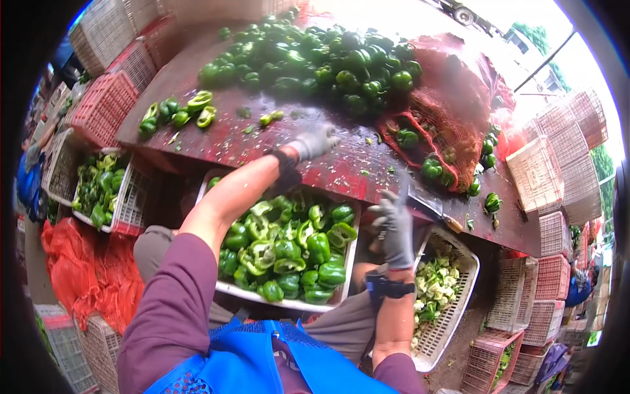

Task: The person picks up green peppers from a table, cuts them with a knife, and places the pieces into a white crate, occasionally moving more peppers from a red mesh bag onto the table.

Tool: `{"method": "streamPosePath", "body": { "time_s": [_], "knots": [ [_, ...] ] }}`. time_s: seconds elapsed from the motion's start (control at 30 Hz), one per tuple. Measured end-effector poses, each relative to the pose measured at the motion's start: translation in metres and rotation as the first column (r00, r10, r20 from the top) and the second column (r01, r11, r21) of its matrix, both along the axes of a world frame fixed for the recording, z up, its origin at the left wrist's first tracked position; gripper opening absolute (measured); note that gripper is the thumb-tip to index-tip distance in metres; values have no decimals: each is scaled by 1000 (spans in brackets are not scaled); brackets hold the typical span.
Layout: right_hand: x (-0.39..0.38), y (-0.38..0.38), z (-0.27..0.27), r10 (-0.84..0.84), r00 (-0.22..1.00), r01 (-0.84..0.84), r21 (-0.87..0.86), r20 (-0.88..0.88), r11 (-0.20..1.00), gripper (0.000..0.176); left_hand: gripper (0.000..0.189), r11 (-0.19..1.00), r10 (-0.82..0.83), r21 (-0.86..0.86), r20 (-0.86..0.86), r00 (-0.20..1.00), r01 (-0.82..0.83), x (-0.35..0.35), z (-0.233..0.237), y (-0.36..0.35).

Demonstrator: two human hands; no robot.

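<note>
My left hand [315,142], in a grey glove, reaches over the red work table [262,148]. Its fingers are loosely apart and nothing shows in them. Nearer to me, my right hand [394,230], also gloved, has its fingers closed around a knife [404,189], whose blurred blade points up and away; the handle is hidden. Beside it, a second knife with a wooden handle [453,224] lies at the table edge. Below my hands, a white crate [289,306] holds green bell peppers [318,248], many cut open. Pale pepper cores [436,282] fill part of another white crate [459,312] at right.
A large heap of whole peppers [315,62] covers the back of the table. Several cut peppers [176,113] lie at left. A red mesh sack [453,105] with peppers stands at right. Stacked crates [105,108] flank the left side, and more crates [567,144] the right.
</note>
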State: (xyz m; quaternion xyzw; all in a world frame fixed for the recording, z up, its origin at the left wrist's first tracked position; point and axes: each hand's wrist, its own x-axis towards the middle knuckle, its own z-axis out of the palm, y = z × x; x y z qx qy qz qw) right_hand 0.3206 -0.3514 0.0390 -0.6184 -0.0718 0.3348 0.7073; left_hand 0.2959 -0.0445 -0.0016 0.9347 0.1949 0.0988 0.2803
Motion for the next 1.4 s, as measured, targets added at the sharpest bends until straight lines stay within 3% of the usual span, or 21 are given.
{"method": "streamPosePath", "body": {
  "time_s": [0.03, 0.1, 0.17, 0.2, 0.27, 0.4, 0.5, 0.6, 0.8, 0.83, 0.87, 0.93, 1.0, 1.03, 1.07, 1.13, 1.17, 1.23, 1.27, 1.3, 1.4],
  "knots": [
    [-4, 17, -9, 41, 999, -40, -14, 27, 999, 33, 43, 986, 9, 167, -43, 999, -1, 30, 3, 13],
    [-11, 27, -14, 175, 958, -140, -161, 229, 977, 31, 49, 982, 108, 167, -102, 989, -90, 76, 24, 20],
    [-15, 28, -11, 238, 956, -208, -180, 171, 962, 33, 52, 964, 161, 224, -65, 985, -143, 119, 13, 37],
    [-14, 26, -14, 236, 963, -202, -229, 133, 952, 32, 53, 946, 165, 292, -58, 985, -141, 140, 8, 42],
    [-9, 19, -31, 222, 881, -149, -200, 419, 968, 33, 57, 966, 129, 245, -192, 973, -79, 163, 23, 35],
    [-5, 3, -45, 243, 800, -90, -291, 548, 953, 33, 65, 870, 243, 466, -118, 963, -162, 199, 2, 33],
    [-6, -1, -40, 259, 905, -139, -341, 337, 930, 35, 69, 905, 175, 410, -120, 977, -112, 208, -30, 69],
    [-6, -6, -39, 294, 871, -161, -335, 393, 928, 36, 64, 943, 79, 326, -30, 996, -65, 182, -25, 43],
    [-1, -6, -63, 277, 802, -81, -364, 529, 928, 38, 64, 994, 37, 108, -139, 990, -22, 150, -19, 26],
    [-1, -7, -60, 268, 828, -71, -381, 493, 922, 40, 64, 996, 45, -83, 109, 993, -36, 152, -73, 58],
    [-1, -9, -42, 308, 811, -49, -468, 497, 882, 41, 60, 878, 126, -478, 270, 955, 20, 147, -100, 67],
    [-4, -6, -61, 186, 772, 42, -341, 608, 939, 40, 51, 242, 185, -970, 81, 979, 35, 117, -108, 71],
    [-3, -5, -65, 209, 681, 135, -401, 701, 906, 36, 49, -55, 170, -967, 235, 957, 248, 44, -72, 12],
    [-4, -3, -63, 221, 617, 189, -416, 755, 890, 33, 45, -114, 354, -960, 201, 913, 256, 19, -79, -10],
    [-3, 3, -73, 240, 586, 233, -445, 774, 865, 36, 42, -130, 302, -918, 322, 897, 373, -16, -62, -38],
    [-16, 8, -66, 175, 542, 222, -341, 822, 914, 45, 48, -233, 387, -959, 61, 920, 162, -72, -23, -78],
    [-30, 13, -51, 215, 551, 215, -385, 806, 897, 51, 52, -243, 286, -940, 165, 944, 238, -96, -30, -79],
    [-60, 19, -44, 261, 441, 114, -342, 859, 933, 58, 55, -116, 485, -980, 87, 870, 163, -141, 11, -121],
    [-78, 21, -37, 348, 470, 47, -417, 811, 908, 60, 52, -264, 554, -963, -99, 826, 62, -158, 24, -130],
    [-93, 29, -52, 319, 362, 15, -348, 876, 937, 61, 51, -39, 591, -989, 92, 801, 142, -179, 20, -136],
    [-132, 26, -53, 383, 6, 126, -380, 924, 916, 63, 51, -230, 493, -920, 172, 853, 318, -213, 26, -154]
  ]
}}
